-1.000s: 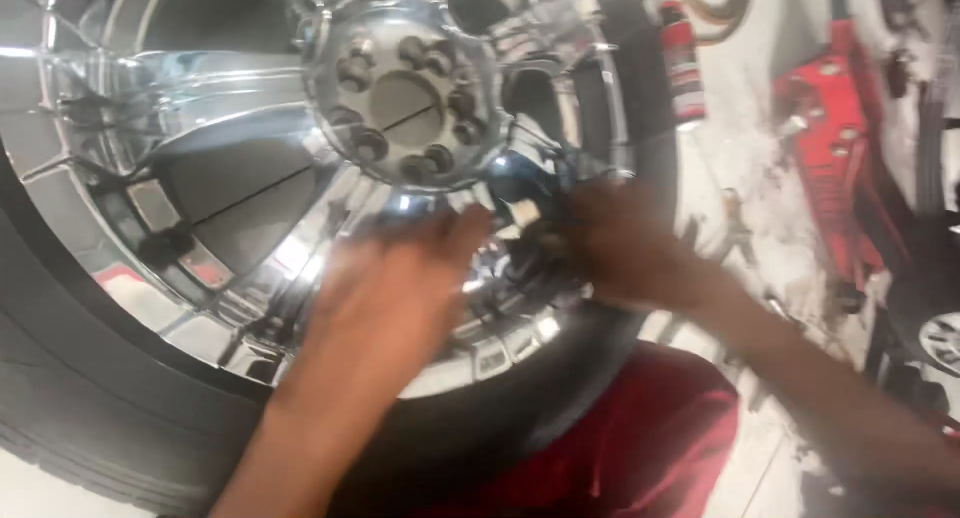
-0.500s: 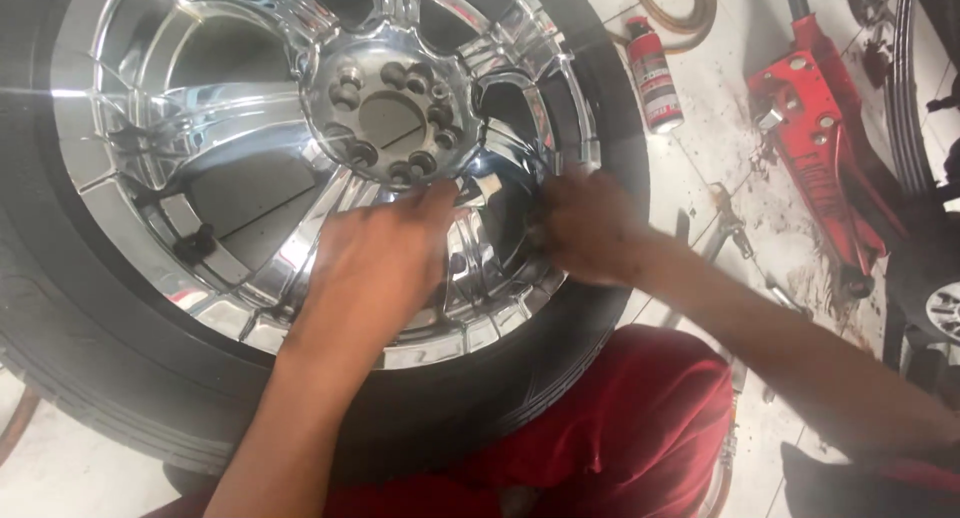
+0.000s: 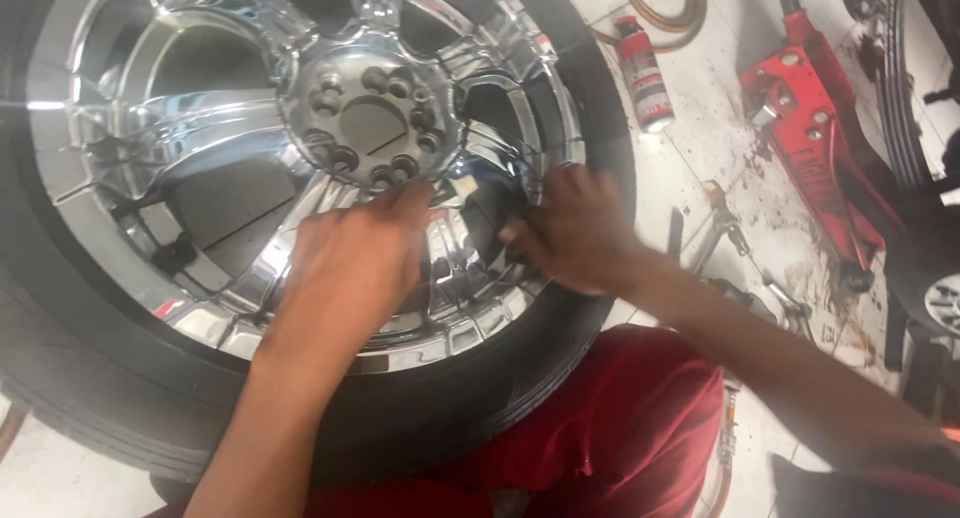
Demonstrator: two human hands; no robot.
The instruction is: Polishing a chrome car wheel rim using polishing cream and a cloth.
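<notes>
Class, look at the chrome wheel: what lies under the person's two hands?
Under the left hand and right hand lie shiny spokes of the chrome wheel. A small pale piece shows between them; whatever their palms cover is hidden.

Both hands, left hand (image 3: pixel 350 263) and right hand (image 3: pixel 575 233), press the chrome wheel (image 3: pixel 200 128).

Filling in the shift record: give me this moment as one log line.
left hand: flat on chrome wheel spoke | right hand: fingers at rim edge | tyre: against lap | red jack: on floor
</notes>
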